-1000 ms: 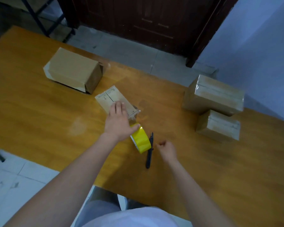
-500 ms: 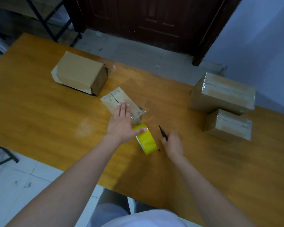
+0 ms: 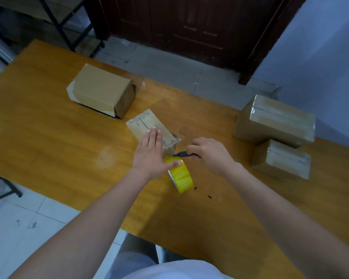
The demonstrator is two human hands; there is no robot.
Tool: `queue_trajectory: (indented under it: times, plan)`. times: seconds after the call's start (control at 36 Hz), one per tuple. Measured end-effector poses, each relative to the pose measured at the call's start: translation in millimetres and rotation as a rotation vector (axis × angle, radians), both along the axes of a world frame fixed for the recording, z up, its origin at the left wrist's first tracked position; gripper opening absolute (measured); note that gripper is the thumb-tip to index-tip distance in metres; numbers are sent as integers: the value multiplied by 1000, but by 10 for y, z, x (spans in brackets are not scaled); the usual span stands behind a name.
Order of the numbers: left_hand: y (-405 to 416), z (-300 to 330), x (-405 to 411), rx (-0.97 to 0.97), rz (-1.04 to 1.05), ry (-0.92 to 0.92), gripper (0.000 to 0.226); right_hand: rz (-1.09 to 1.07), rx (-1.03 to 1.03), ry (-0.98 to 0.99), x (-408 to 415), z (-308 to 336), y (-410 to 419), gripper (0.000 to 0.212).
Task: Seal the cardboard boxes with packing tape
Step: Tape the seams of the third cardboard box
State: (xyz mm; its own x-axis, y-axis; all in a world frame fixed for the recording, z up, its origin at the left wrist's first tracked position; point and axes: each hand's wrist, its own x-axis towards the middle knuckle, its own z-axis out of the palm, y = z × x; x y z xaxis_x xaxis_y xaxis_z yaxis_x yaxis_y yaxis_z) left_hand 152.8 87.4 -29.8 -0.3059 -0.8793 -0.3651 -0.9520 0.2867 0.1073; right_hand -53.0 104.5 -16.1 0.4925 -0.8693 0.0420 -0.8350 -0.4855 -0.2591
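A small flat cardboard box (image 3: 144, 122) lies mid-table. My left hand (image 3: 152, 153) rests flat on its near end, fingers straight, thumb touching the yellow tape roll (image 3: 180, 177) that stands just in front of the box. A strip of clear tape runs from the roll up onto the box's near end. My right hand (image 3: 211, 153) grips a black cutter (image 3: 182, 154), its tip pointing left at that tape strip. A larger brown box (image 3: 102, 90) sits at the back left.
Two taped boxes sit at the right, a large one (image 3: 276, 120) behind a smaller one (image 3: 283, 160). The wooden table (image 3: 48, 137) has its near edge by my lap. A dark door and tiled floor lie beyond; a metal rack stands far left.
My right hand picked the black cutter up off the table and carried it up and left to the tape strip. My left hand stayed pressed on the small box.
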Motion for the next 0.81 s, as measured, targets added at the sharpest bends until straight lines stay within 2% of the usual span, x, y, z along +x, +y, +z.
queue_trajectory:
  times: [0.25, 0.31, 0.36, 0.5, 0.58, 0.69, 0.72, 0.81]
  plan:
    - [8, 28, -5, 5, 5, 15, 118, -30, 0, -19, 55, -30, -44, 21]
    - [10, 30, -2, 6, 4, 11, 118, -75, -14, 23, 62, -55, -55, 18]
    - [7, 33, -6, 11, 5, 9, 120, -159, 13, 149, 39, -84, -63, 6]
    - [7, 29, -11, 18, 2, 3, 120, -429, 247, 295, -60, -298, -1, 12]
    - [6, 30, -10, 16, 1, -4, 120, -565, 465, 249, -18, -479, 99, 14]
    - [0, 32, -10, 18, 0, -10, 120, -681, 428, 44, 45, -691, 185, 14]
    - [1, 28, -11, 20, 1, -7, 121, -717, 420, -106, 74, -705, 180, 11]
    - [3, 20, -13, 18, 4, 6, 121, -818, 525, -775, 219, -575, 119, 4]
